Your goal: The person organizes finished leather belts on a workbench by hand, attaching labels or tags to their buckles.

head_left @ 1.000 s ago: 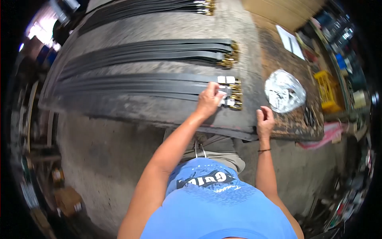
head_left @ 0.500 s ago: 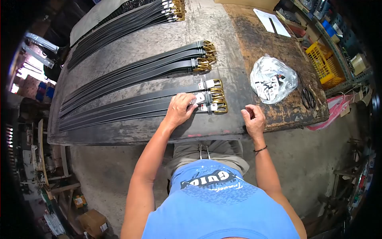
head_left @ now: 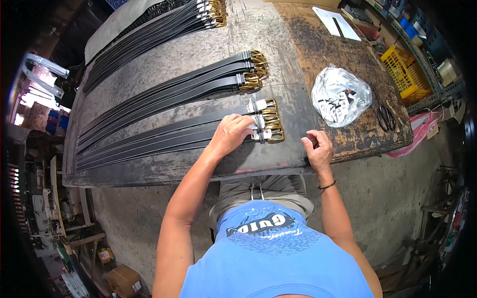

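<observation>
My left hand [head_left: 230, 133] lies over the nearest group of black belts [head_left: 174, 134], its fingers pinched at a white tag [head_left: 252, 126] close to the buckle end. Part of that tag is hidden under the fingers. Gold buckles [head_left: 272, 119] line the right end of this group, and other white tags [head_left: 261, 104] sit beside them on the straps. At the table's front edge, my right hand [head_left: 319, 150] rests with loosely curled fingers, the thumb apart from them and nothing held. A clear plastic bag [head_left: 343, 82] containing small tags lies beyond it.
More belts [head_left: 198, 88] lie in a second group behind, and a further bundle [head_left: 149, 42] is at the back left. Black scissors [head_left: 386, 118] lie right of the bag. White paper [head_left: 332, 24] is at the back right. A yellow crate [head_left: 405, 74] stands beyond the table [head_left: 278, 164].
My left hand has shifted slightly right toward the buckles, its fingers now covering more of the middle tag. My right hand stays in place. The view has tilted a little.
</observation>
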Demonstrator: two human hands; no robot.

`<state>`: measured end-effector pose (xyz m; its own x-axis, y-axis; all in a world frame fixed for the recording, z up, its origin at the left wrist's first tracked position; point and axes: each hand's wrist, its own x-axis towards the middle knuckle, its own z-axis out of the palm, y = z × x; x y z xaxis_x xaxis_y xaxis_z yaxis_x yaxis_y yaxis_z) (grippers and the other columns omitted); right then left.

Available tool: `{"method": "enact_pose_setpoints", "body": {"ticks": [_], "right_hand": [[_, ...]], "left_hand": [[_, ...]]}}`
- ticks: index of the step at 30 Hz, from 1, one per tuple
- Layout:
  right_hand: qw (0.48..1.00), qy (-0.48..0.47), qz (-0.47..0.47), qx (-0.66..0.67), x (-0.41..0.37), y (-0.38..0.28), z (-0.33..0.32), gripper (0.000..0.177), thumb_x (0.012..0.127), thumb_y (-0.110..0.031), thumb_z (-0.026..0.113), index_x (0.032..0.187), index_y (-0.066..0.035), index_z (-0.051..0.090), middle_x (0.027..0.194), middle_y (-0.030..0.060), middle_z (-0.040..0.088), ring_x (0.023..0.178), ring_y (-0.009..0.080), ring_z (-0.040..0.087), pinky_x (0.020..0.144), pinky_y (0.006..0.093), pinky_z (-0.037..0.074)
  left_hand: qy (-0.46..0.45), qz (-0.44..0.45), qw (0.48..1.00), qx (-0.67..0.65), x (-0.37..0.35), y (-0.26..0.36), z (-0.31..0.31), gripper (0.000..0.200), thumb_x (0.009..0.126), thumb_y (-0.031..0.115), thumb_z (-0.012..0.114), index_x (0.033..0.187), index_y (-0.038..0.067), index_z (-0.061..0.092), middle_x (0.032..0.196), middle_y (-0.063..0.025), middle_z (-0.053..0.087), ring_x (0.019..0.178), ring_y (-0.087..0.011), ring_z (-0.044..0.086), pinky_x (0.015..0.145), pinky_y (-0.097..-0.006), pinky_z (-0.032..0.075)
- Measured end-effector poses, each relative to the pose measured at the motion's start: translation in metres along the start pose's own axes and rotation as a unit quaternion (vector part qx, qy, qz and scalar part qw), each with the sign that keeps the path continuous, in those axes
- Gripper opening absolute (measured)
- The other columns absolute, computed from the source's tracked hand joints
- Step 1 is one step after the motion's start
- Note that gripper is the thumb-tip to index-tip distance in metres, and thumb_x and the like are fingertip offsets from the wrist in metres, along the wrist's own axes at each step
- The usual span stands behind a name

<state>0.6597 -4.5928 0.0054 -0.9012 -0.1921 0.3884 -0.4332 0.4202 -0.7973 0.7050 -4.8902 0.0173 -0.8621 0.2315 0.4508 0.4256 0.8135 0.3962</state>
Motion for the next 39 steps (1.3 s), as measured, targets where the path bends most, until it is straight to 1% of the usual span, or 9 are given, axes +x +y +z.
{"method": "enact_pose_setpoints", "body": {"ticks": [2, 5, 7, 14, 16, 21, 24, 27, 39], "right_hand": [[1.000, -0.001, 0.003, -0.006, 0.000, 0.000, 0.000, 0.026, 0.080, -0.024, 0.076, 0.093, -0.004, 0.066, 0.080, 0.0061, 0.061, 0.065, 0.0163, 0.061, 0.060, 0.0287, 0.049], [1.000, 0.000, -0.003, -0.011, 0.000, 0.002, 0.000, 0.026, 0.080, -0.025, 0.076, 0.093, -0.004, 0.066, 0.081, 0.0064, 0.062, 0.065, 0.0163, 0.061, 0.060, 0.0288, 0.049], [1.000, 0.000, -0.001, -0.012, 0.000, 0.002, 0.000, 0.027, 0.079, -0.025, 0.077, 0.093, -0.004, 0.066, 0.081, 0.0064, 0.062, 0.065, 0.0164, 0.061, 0.060, 0.0288, 0.049], [1.000, -0.010, -0.001, -0.030, 0.000, 0.001, 0.000, 0.026, 0.080, -0.024, 0.076, 0.093, -0.004, 0.066, 0.082, 0.0067, 0.063, 0.067, 0.0165, 0.062, 0.060, 0.0288, 0.049], [0.999, -0.015, 0.006, -0.037, 0.002, -0.002, 0.000, 0.025, 0.080, -0.023, 0.075, 0.094, -0.004, 0.067, 0.084, 0.0073, 0.064, 0.070, 0.0183, 0.063, 0.062, 0.0297, 0.050], [0.992, -0.046, 0.008, -0.115, 0.012, -0.011, 0.006, 0.022, 0.084, -0.023, 0.068, 0.100, -0.008, 0.068, 0.097, 0.0073, 0.066, 0.086, 0.0288, 0.064, 0.074, 0.0362, 0.051], [0.984, -0.065, -0.109, -0.127, 0.024, -0.013, 0.025, 0.019, 0.082, -0.017, 0.068, 0.101, -0.014, 0.069, 0.097, 0.0048, 0.063, 0.087, 0.0273, 0.062, 0.073, 0.0387, 0.051], [0.966, -0.122, -0.156, -0.164, 0.030, -0.015, 0.044, 0.019, 0.080, -0.013, 0.068, 0.099, -0.018, 0.070, 0.092, 0.0036, 0.060, 0.086, 0.0262, 0.061, 0.072, 0.0399, 0.051], [0.966, -0.135, -0.168, -0.143, 0.036, -0.015, 0.049, 0.017, 0.080, -0.010, 0.068, 0.094, -0.018, 0.070, 0.085, 0.0035, 0.057, 0.080, 0.0257, 0.061, 0.067, 0.0401, 0.051]], "left_hand": [[0.007, 0.005, 1.000, -0.011, 0.002, 0.002, 0.003, 0.042, 0.073, 0.008, 0.076, 0.113, 0.007, 0.061, 0.106, -0.0098, 0.067, 0.096, -0.0286, 0.061, 0.083, -0.0392, 0.048], [-0.004, -0.064, 0.997, -0.050, 0.003, 0.006, 0.007, 0.056, 0.072, 0.007, 0.077, 0.124, 0.007, 0.056, 0.112, -0.0130, 0.065, 0.096, -0.0289, 0.062, 0.084, -0.0390, 0.049], [0.037, -0.076, 0.992, -0.094, 0.003, 0.009, 0.009, 0.064, 0.072, 0.007, 0.078, 0.130, 0.007, 0.052, 0.119, -0.0150, 0.062, 0.097, -0.0294, 0.062, 0.086, -0.0380, 0.051], [0.045, -0.089, 0.990, -0.099, -0.001, 0.005, 0.014, 0.066, 0.071, 0.011, 0.080, 0.131, 0.008, 0.052, 0.122, -0.0150, 0.060, 0.098, -0.0303, 0.061, 0.088, -0.0391, 0.050], [0.057, -0.085, 0.995, 0.010, 0.000, 0.005, 0.013, 0.060, 0.072, 0.022, 0.080, 0.125, 0.008, 0.056, 0.114, -0.0129, 0.062, 0.098, -0.0307, 0.058, 0.087, -0.0409, 0.047], [0.027, -0.118, 0.992, 0.042, -0.006, 0.008, 0.014, 0.052, 0.072, 0.034, 0.079, 0.116, 0.010, 0.063, 0.103, -0.0092, 0.059, 0.097, -0.0291, 0.054, 0.083, -0.0400, 0.043], [0.029, -0.125, 0.991, 0.025, -0.004, 0.006, 0.017, 0.048, 0.071, 0.036, 0.079, 0.111, 0.013, 0.066, 0.101, -0.0079, 0.059, 0.098, -0.0275, 0.053, 0.082, -0.0392, 0.042], [0.031, -0.147, 0.988, 0.020, -0.001, 0.007, 0.015, 0.042, 0.072, 0.039, 0.078, 0.106, 0.016, 0.069, 0.100, -0.0061, 0.059, 0.099, -0.0272, 0.053, 0.084, -0.0411, 0.041], [0.014, -0.157, 0.987, 0.026, 0.007, 0.009, 0.022, 0.050, 0.066, 0.046, 0.078, 0.105, 0.016, 0.071, 0.102, -0.0062, 0.060, 0.102, -0.0270, 0.052, 0.088, -0.0415, 0.039]]}}
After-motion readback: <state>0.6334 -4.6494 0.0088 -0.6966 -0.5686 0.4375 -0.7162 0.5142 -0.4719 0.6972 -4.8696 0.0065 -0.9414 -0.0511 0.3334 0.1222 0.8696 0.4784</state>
